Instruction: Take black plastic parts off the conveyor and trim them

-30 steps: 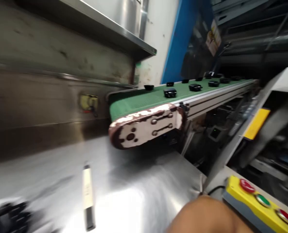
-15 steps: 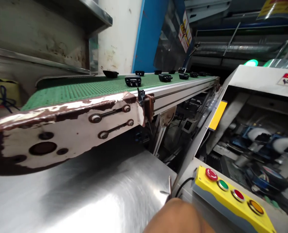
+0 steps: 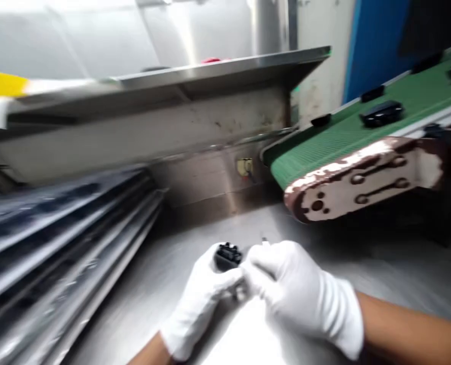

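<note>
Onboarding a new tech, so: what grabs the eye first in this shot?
The white-gloved left hand and right hand at bottom centre hold a small black plastic part over a steel bench. Upper right, a green conveyor belt carries similar black parts, its end plate chipped white and rust-brown. Blurred stacked trays fill the left.

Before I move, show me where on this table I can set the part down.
Free steel lies on the table right of your right hand, below the conveyor's end plate. Crowded: the stacked trays to the left, and the green belt, dotted with black parts.
</note>
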